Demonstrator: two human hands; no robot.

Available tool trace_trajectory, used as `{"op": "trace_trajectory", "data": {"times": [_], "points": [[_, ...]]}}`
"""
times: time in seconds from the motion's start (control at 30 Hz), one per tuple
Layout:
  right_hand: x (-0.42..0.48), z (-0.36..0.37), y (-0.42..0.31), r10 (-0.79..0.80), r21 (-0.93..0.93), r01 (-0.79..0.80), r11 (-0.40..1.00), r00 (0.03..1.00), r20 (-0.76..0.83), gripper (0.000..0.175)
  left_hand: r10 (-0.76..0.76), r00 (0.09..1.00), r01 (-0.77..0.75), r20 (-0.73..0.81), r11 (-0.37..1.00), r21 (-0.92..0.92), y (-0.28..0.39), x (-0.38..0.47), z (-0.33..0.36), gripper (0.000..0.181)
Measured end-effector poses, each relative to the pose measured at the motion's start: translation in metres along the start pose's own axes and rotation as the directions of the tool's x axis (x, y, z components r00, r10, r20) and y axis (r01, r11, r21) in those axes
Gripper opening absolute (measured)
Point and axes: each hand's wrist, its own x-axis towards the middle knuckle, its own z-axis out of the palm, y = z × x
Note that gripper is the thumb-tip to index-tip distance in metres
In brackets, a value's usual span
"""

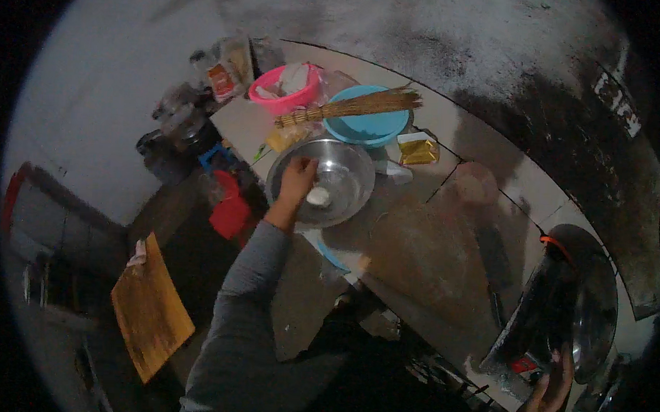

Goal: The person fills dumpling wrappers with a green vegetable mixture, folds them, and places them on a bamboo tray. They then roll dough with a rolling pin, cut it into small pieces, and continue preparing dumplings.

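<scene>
My left hand (299, 179) is over the left side of a wide metal bowl (353, 177), its fingers bent together; whether they pinch anything small cannot be made out. A round white lump (319, 197) lies in the bowl just below the fingers. Far to the lower right, my right hand (554, 385) is beside a dark wok-like pan (593, 308), its fingers apart. A small red packet (526, 366) lies close to those fingers. Blur and darkness hide whether the hand touches either.
Behind the bowl stand a pink basket (286, 106) and a light blue basin (365, 132), with a straw whisk broom (355, 108) across the basin. A gold packet (419, 150) lies right of them. A cleaver-like dark blade (493, 252) lies nearer the pan. A red scoop (230, 216) is at left.
</scene>
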Motion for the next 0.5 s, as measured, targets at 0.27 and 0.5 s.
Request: {"op": "trace_trajectory", "data": {"times": [0.27, 0.5], "points": [[0.082, 0.106, -0.121, 0.331, -0.427, -0.288, 0.857, 0.943, 0.029, 0.043, 0.555, 0.83, -0.39, 0.054, 0.508, 0.768, -0.1, 0.188, 0.0, 0.048], [0.087, 0.152, -0.152, 0.217, -0.589, -0.185, 0.787, 0.976, -0.017, 0.038, 0.313, 0.943, -0.227, 0.116, 0.345, 0.911, -0.171, 0.266, 0.033, 0.047]]}}
